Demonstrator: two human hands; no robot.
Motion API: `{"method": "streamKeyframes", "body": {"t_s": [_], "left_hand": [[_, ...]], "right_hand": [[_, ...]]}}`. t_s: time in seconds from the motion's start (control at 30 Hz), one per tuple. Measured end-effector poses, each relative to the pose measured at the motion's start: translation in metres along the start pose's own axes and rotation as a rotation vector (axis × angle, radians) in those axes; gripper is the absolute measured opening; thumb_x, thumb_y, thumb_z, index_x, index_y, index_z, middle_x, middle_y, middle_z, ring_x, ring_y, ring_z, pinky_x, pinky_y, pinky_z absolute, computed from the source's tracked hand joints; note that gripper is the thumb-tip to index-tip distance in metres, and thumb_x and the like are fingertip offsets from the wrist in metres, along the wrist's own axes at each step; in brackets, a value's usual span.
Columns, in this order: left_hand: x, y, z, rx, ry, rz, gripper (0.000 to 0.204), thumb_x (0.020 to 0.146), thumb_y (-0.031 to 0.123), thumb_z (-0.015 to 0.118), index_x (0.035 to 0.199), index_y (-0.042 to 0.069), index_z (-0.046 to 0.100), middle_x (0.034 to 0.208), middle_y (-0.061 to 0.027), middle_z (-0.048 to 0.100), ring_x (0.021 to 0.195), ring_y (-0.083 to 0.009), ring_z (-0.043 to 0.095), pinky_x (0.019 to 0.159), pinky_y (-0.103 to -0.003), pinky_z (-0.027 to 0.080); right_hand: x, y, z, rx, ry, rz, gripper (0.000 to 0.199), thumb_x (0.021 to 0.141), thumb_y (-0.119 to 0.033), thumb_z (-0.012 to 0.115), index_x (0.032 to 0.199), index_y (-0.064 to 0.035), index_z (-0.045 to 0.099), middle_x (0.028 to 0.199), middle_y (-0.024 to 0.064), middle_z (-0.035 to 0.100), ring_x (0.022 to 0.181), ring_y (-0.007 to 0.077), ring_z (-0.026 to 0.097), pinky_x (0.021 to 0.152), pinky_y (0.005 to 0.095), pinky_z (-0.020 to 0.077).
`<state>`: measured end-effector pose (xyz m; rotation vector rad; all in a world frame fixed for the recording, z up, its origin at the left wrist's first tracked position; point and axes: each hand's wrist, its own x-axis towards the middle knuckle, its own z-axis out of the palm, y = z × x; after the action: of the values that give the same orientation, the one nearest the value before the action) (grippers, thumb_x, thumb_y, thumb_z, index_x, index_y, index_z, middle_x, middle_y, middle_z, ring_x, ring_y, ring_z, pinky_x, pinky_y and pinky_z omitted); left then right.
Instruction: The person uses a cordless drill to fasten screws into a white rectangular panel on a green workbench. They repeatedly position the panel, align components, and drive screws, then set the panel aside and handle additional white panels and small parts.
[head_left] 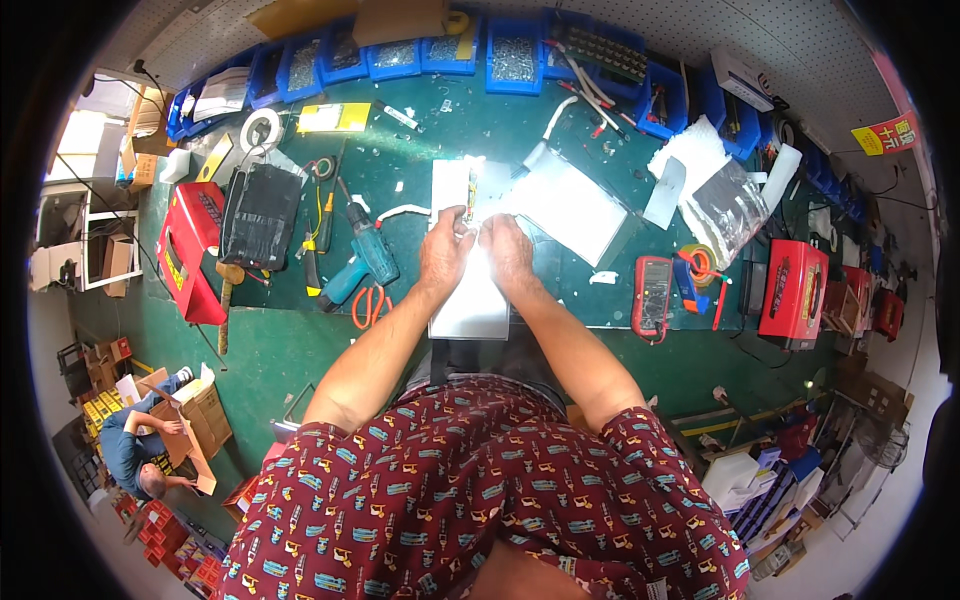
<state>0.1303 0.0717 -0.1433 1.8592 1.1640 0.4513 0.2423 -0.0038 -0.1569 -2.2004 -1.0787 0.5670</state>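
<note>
A long white, box-like piece lies across the table's front edge before me, with a small coloured part in its far end. My left hand rests over its left side, fingers bent in a pinch. Close beside it my right hand is also closed, fingertips pointing down at the piece. What the fingertips hold is too small to make out. A white cable runs out to the left of the piece. Right of my hands lies a flat white panel, with another white cable at its far corner.
Left are a teal cordless drill, orange-handled scissors, a hammer and a red case. Right are a red multimeter, a bubble-wrapped package and another red case. Blue bins line the back. A person handles cardboard lower left.
</note>
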Motion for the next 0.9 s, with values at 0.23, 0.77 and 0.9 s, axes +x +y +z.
{"method": "streamKeyframes", "body": {"t_s": [0.23, 0.77, 0.9], "left_hand": [[0.005, -0.015, 0.008, -0.092, 0.021, 0.015, 0.014, 0.089, 0.006, 0.066, 0.101, -0.002, 0.062, 0.081, -0.0107, 0.069, 0.073, -0.0173, 0.065, 0.071, -0.033, 0.053], [-0.007, -0.017, 0.004, -0.177, 0.002, -0.011, 0.01, 0.09, 0.006, 0.065, 0.096, -0.001, 0.061, 0.081, -0.0193, 0.071, 0.077, -0.0313, 0.072, 0.07, -0.039, 0.055], [-0.004, -0.027, 0.011, -0.133, 0.065, 0.027, 0.007, 0.09, 0.005, 0.066, 0.093, 0.0, 0.061, 0.074, -0.0134, 0.068, 0.066, -0.0206, 0.067, 0.064, -0.034, 0.053]], "right_hand": [[0.0, 0.002, 0.0, 0.031, 0.052, -0.026, 0.013, 0.092, -0.017, 0.06, 0.093, -0.0036, 0.059, 0.093, 0.0216, 0.063, 0.086, 0.0442, 0.063, 0.077, 0.0543, 0.0504], [-0.002, 0.006, 0.003, 0.015, 0.051, -0.082, 0.014, 0.091, -0.017, 0.061, 0.093, -0.0034, 0.058, 0.093, 0.0197, 0.062, 0.086, 0.0425, 0.063, 0.077, 0.053, 0.0507], [0.0, 0.004, 0.004, 0.006, 0.039, -0.082, 0.014, 0.091, -0.017, 0.06, 0.093, -0.0027, 0.058, 0.093, 0.0202, 0.063, 0.085, 0.0428, 0.063, 0.075, 0.0535, 0.0506]]}}
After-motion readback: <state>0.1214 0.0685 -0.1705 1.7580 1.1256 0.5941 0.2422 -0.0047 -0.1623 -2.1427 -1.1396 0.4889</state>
